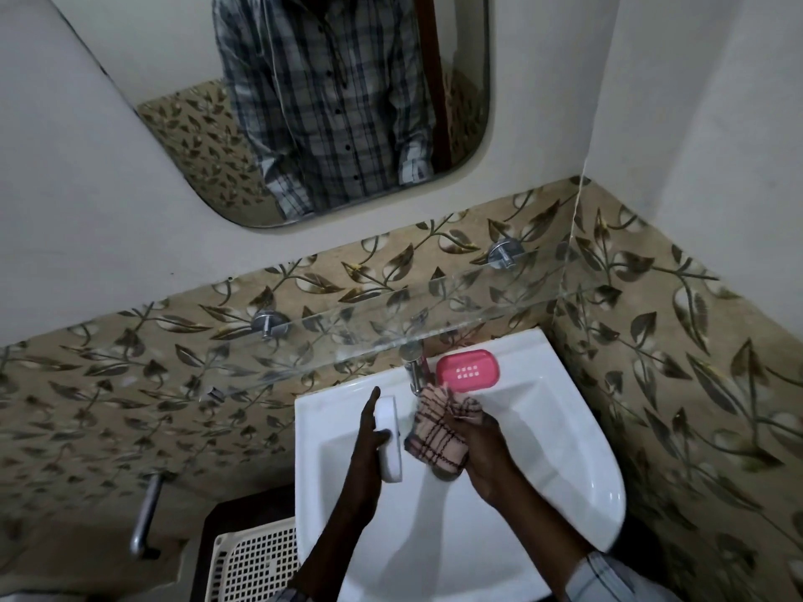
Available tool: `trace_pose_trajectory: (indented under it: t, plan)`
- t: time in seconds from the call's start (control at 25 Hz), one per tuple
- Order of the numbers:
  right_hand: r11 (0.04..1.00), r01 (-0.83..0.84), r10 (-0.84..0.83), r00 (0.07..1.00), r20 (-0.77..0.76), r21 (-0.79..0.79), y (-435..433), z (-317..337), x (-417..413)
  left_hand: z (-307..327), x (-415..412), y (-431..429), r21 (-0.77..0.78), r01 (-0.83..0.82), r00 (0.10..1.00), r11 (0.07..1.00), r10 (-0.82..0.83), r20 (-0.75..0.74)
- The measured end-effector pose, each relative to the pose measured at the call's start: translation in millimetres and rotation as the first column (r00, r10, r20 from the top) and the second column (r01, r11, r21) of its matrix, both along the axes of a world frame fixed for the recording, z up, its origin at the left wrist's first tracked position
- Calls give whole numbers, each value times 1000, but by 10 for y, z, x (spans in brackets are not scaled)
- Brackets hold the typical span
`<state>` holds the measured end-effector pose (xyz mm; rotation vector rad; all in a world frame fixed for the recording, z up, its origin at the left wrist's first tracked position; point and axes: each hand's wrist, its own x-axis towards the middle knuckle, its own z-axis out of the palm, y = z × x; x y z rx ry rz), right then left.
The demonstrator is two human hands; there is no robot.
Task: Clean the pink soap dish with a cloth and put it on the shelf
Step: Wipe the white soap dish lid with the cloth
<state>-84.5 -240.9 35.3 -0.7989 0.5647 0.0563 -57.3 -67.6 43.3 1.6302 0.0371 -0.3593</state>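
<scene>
The pink soap dish tray point(468, 370), with small drain holes, rests on the back rim of the white sink point(578, 462), right of the tap. My left hand point(369, 432) holds a white oval soap dish part point(389, 441) on edge above the basin. My right hand point(478, 445) grips a bunched pink checked cloth point(434, 432) right beside that white part. A clear glass shelf point(391, 315) runs along the wall above the sink.
A chrome tap point(415, 367) stands at the sink's back, next to the cloth. Two metal shelf brackets point(269, 323) hold the glass. A mirror point(313, 102) hangs higher up. A cream plastic basket point(256, 558) and a metal pipe point(145, 514) sit at lower left.
</scene>
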Motion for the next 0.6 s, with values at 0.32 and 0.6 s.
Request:
trace_pose_trajectory:
  t: [0.32,0.6]
  plan:
    - [968,-114,112,994,-21,-223,493,271,94,53,-41,-174,-30,-29,999,999,28,-32]
    - [696,-334,502,859,98,-636,238,133,3,440,240,-212,-151,-236,843,960,125,-522]
